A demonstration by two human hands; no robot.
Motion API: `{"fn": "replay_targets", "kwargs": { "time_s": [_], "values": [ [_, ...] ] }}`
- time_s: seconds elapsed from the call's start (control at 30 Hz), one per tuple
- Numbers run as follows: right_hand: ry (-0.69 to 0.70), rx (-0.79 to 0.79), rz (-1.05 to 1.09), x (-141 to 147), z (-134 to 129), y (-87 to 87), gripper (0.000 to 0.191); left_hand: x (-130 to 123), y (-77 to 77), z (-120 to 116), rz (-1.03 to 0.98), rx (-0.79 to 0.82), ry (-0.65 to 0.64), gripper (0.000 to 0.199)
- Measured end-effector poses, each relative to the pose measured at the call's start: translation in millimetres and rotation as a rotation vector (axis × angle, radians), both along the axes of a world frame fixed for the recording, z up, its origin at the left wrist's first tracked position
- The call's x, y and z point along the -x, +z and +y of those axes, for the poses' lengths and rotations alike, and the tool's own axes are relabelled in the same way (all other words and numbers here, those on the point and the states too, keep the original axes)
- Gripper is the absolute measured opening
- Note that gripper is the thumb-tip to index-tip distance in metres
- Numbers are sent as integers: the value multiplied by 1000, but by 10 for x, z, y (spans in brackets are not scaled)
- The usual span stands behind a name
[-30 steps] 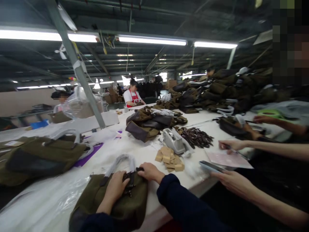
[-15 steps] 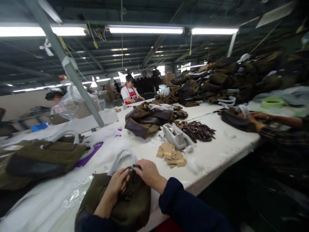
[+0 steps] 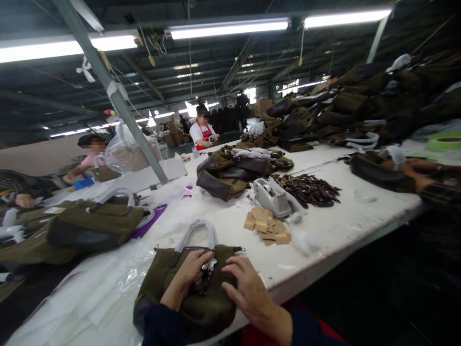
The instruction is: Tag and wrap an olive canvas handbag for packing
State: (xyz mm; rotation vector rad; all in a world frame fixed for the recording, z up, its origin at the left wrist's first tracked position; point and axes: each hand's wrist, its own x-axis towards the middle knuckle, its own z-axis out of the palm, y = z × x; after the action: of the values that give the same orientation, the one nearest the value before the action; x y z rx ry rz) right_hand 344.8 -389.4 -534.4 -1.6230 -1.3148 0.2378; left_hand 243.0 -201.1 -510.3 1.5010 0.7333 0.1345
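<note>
Olive cloth bag (image 3: 154,278) is lying on the bench (image 3: 334,221), its handle (image 3: 185,235) already wrapped. The left hand (image 3: 189,271) has fingers closed on dark straps (image 3: 204,286); if these are attached, I cannot tell. The right hand (image 3: 255,298) is released, fingers half spread at the bag's right end.

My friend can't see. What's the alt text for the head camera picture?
A person's left hand grips dark strips with metal bits over an olive bag; the right hand is open beside them. On the white table beyond: tan cards, a grey tape dispenser, more bags.
</note>
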Motion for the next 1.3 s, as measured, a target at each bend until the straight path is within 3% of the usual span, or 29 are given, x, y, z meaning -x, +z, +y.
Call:
{"fn": "replay_targets", "kwargs": {
  "time_s": [0.1,0.17,0.3,0.47,0.63,0.7,0.8,0.9,1.03,1.17,1.3],
  "values": [
    [-88,143,211,-63,-127,-84,27,47,30,-62,-12,33,-30,45],
    [-76,243,354,-97,-91,-122,40,59,53,-104,-35,42,-43,44],
    [-33,142,462,-107,90,-129,70,60,110,-158,-72,100,-33,43],
    [34,2,588,-287,203,6,58,-23,204,-220,-86,103,36,38],
    [-70,88,442,-635,169,8,48,-304,117,-269,-16,33,82,39],
    [-58,113,383,-724,28,-47,44,-389,47,-279,8,-4,102,40],
    [-104,77,335,-858,-396,-89,32,-415,-29,-279,23,-43,129,44],
    [-285,51,292,-1084,-989,-73,15,-368,-50,-282,51,-48,141,45],
    [-563,49,236,-1492,-1621,-106,21,-322,-42,-330,79,-62,176,45],
    [-635,59,225,-1745,-1841,-267,20,-306,-60,-370,138,-89,199,48],
    [-644,76,200,-1796,-1905,-403,19,-303,-106,-363,187,-153,221,48]
  ]
}}
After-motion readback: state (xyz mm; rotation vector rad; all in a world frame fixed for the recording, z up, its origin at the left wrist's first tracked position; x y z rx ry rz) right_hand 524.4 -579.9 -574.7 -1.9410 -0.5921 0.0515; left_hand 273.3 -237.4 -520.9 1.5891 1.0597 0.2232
